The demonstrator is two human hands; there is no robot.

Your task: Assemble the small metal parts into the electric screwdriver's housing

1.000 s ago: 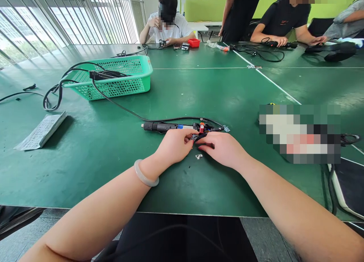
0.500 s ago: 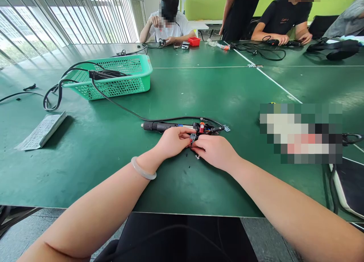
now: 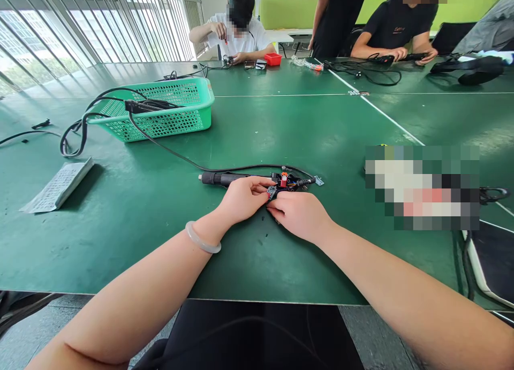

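A black stick-shaped handle (image 3: 217,178) with a cord lies on the green table in front of me. At its right end sit exposed wires (image 3: 299,182) and a small red part (image 3: 284,179). My left hand (image 3: 243,199) lies against the near side of the handle, thumb and fingers closed on a small grey patterned piece (image 3: 272,191). Close beside it, my right hand (image 3: 303,213) has its fingers pinched together at the piece's near edge. Whatever is between the right fingertips is hidden. Another small grey patterned piece (image 3: 319,181) rests by the cord end.
A green plastic basket (image 3: 211,107) full of black cable stands at the back left, its cord running to the handle. A long papery packet (image 3: 60,185) lies at left. A blurred-out item (image 3: 421,188) and a dark pad (image 3: 496,257) are at right. People work across the table.
My right hand has shifted slightly left, closer to my left fingers, and now covers most of a small bit on the table. The left hand stays about where it was.
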